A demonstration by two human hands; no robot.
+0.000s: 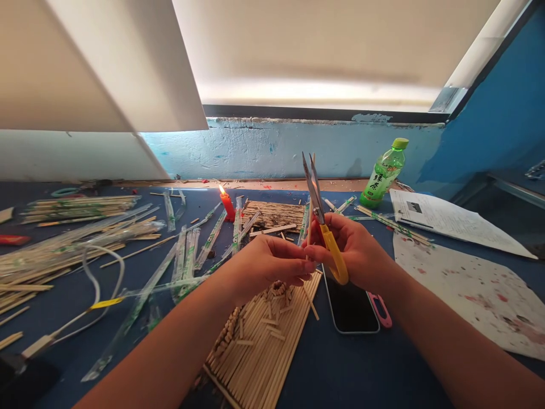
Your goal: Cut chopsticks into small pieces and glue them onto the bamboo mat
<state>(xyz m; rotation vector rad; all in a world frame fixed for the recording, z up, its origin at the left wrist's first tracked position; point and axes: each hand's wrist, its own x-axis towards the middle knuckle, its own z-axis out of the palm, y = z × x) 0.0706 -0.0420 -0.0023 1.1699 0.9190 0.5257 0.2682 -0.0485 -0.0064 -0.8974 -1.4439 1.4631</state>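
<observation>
My right hand [349, 250] is closed on a pair of scissors [318, 210] with yellow handles, its blades pointing up and slightly apart. My left hand [272, 261] pinches a thin wooden chopstick [310, 230], which stands nearly upright beside the blades. The fingertips of both hands meet around its lower part. Below them lies a flat panel of chopsticks [264, 369] set side by side, with short cut pieces [272, 329] scattered on top. A row of small stick pieces [227, 332] lines the panel's left edge, partly hidden by my left arm.
A lit red candle [227, 205] stands behind my hands, near a second stick panel [272, 215]. Plastic wrappers [185, 255] and chopstick bundles [80, 207] cover the left. A phone [351, 309], a green bottle [383, 173] and papers [451, 221] are at right.
</observation>
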